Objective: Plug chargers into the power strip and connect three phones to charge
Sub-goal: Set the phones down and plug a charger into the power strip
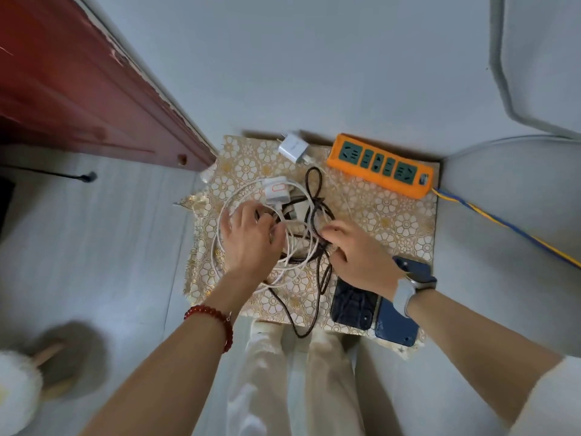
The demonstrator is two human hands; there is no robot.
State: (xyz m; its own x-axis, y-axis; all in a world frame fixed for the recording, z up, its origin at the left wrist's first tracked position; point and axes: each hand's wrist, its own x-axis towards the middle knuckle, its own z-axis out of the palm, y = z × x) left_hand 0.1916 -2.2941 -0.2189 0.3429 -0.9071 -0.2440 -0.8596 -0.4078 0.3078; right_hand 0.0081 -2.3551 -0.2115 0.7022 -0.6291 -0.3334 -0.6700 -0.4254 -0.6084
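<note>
An orange power strip (380,164) with green sockets lies at the far right of a small table under a gold flower-pattern cloth (396,221); nothing is plugged into it. A white charger block (291,148) lies at the far edge. A second white charger (276,191) sits atop a tangle of white cables (220,247) and dark braided cables (323,278). My left hand (248,240) and my right hand (355,253) both reach into the tangle, fingers curled among the cables. Dark blue phones (355,305) (397,328) lie at the near right, partly under my right wrist.
A red-brown door (78,89) stands at the left. A blue and yellow cord (503,225) runs from the power strip off to the right. A grey pipe (500,73) runs down the wall at the right. A fluffy white slipper (15,394) sits on the floor at bottom left.
</note>
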